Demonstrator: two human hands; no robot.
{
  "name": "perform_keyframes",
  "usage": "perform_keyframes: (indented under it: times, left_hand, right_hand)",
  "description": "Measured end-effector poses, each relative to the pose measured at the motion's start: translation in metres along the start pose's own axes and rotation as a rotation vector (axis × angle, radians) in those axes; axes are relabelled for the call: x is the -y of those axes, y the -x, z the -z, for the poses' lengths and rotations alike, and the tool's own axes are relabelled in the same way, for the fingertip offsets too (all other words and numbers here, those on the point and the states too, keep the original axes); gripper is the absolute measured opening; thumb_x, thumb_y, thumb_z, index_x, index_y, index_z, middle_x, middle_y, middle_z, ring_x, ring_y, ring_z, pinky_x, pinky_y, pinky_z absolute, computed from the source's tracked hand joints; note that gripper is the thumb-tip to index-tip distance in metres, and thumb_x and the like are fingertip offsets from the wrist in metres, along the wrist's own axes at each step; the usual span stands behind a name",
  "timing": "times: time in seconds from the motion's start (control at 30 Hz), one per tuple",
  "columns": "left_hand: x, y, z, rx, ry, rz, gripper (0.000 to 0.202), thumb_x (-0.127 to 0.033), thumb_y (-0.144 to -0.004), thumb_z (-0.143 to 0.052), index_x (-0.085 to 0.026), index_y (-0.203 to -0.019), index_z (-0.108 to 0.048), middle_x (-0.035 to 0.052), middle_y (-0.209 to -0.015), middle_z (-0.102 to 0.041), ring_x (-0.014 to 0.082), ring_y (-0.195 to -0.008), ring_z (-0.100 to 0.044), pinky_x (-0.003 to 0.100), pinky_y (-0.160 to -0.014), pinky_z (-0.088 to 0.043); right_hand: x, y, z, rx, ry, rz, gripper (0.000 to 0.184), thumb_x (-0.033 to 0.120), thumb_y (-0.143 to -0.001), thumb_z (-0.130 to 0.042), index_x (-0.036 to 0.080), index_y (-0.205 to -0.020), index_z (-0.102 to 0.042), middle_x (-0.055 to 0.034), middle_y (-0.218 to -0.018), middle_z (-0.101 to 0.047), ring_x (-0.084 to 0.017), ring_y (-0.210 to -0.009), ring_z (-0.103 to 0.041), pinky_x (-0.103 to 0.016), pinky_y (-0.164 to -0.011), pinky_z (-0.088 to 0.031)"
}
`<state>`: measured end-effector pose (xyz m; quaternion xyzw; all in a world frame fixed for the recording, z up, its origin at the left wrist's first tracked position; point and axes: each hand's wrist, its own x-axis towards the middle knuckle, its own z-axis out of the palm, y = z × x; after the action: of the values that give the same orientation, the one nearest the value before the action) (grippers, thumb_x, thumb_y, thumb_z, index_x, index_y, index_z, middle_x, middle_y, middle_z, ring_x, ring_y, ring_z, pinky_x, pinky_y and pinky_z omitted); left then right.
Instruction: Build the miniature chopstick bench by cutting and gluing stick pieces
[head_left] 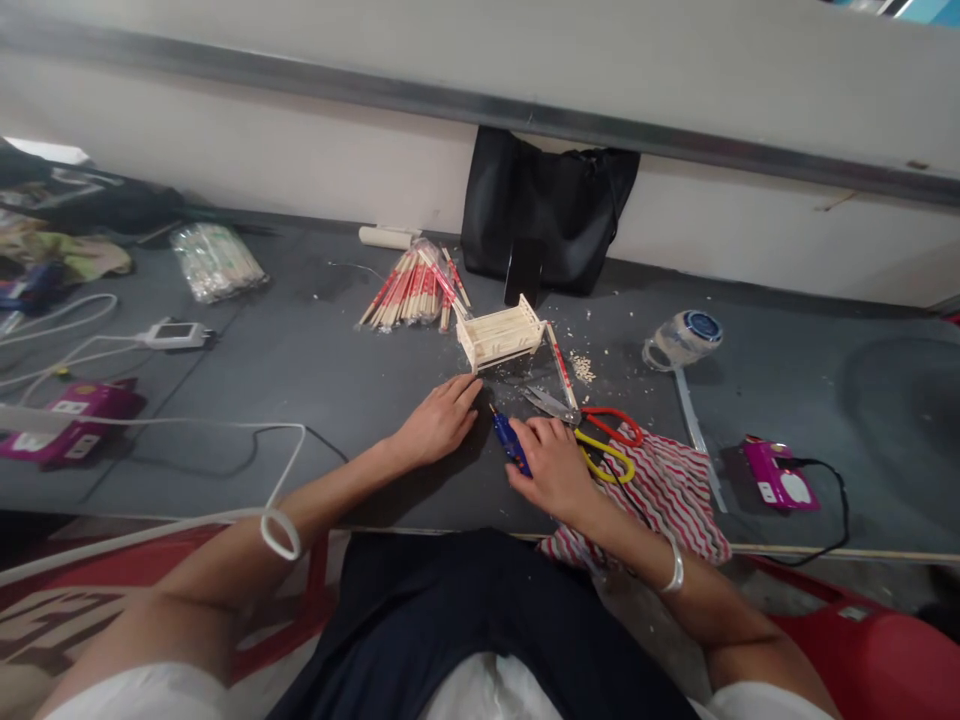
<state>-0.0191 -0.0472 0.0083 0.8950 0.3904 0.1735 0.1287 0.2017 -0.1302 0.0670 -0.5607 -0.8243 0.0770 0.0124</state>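
A small frame built of pale wooden sticks, shaped like a little bed with raised ends, stands on the dark table. My left hand lies palm down just in front of its near left corner. The fingers are stretched out with nothing in them, and I cannot tell whether the fingertips touch the frame. My right hand is closed over a blue glue gun, whose metal tip points away toward the frame. Beside that hand lie scissors with one red and one yellow handle. A red-wrapped chopstick packet rests by the blades.
Behind the frame are wrapped chopsticks, a phone and a black bag. Small cut bits, a plastic jar, a striped cloth and a purple box lie rightward. White cables cross the left side.
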Motion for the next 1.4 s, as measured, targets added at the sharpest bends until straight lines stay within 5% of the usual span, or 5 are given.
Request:
perform_keyframes:
  times: [0.27,0.57,0.7,1.0,1.4]
  left_hand:
    - [-0.01,-0.006,-0.008,-0.004,0.078,-0.074,0.049,-0.021,-0.102,-0.039,-0.013,-0.15,-0.046,0.0203,-0.153,-0.055,0.0291,-0.144,-0.053,0.052,-0.118,-0.048]
    - [-0.02,-0.059,-0.033,-0.01,0.169,-0.194,0.057,-0.023,-0.099,-0.046,-0.013,-0.155,-0.039,0.0231,-0.159,-0.046,0.032,-0.15,-0.045,0.056,-0.119,-0.044]
    - [-0.024,-0.073,-0.038,0.049,0.156,-0.189,0.06,-0.024,-0.097,-0.05,-0.011,-0.154,-0.041,0.0239,-0.158,-0.048,0.0339,-0.151,-0.043,0.056,-0.119,-0.043]
    - [-0.025,-0.088,-0.046,-0.01,0.175,-0.271,0.033,-0.028,-0.102,-0.052,-0.016,-0.128,-0.068,0.018,-0.142,-0.065,0.0301,-0.139,-0.057,0.053,-0.114,-0.05]
    - [-0.033,-0.08,-0.042,0.008,0.002,-0.335,0.032,-0.021,-0.105,-0.046,-0.019,-0.126,-0.071,0.0152,-0.134,-0.071,0.0266,-0.132,-0.064,0.048,-0.111,-0.054]
  right_hand:
    - [-0.018,0.02,0.002,-0.291,-0.271,0.092,0.048,0.023,-0.08,-0.056,0.013,-0.127,-0.063,-0.0148,-0.107,-0.071,-0.03,-0.1,-0.063,-0.045,-0.093,-0.052]
    - [-0.055,0.024,0.02,-0.487,-0.838,-0.187,0.051,0.036,-0.076,-0.061,0.023,-0.125,-0.055,-0.0028,-0.092,-0.063,-0.021,-0.082,-0.064,-0.036,-0.075,-0.056]
    - [-0.083,0.03,0.036,-0.599,-0.765,-0.271,0.046,0.037,-0.077,-0.06,0.023,-0.121,-0.06,-0.0058,-0.098,-0.065,-0.022,-0.086,-0.063,-0.039,-0.08,-0.056]
    - [-0.172,0.03,0.023,-0.429,-0.456,-0.473,0.042,0.028,-0.067,-0.059,0.021,-0.108,-0.066,-0.0011,-0.077,-0.066,-0.021,-0.068,-0.061,-0.04,-0.077,-0.055]
    - [-0.192,0.001,0.026,-0.379,-0.387,-0.396,0.036,0.023,-0.073,-0.057,0.019,-0.106,-0.069,-0.0066,-0.088,-0.073,-0.023,-0.077,-0.066,-0.039,-0.08,-0.055]
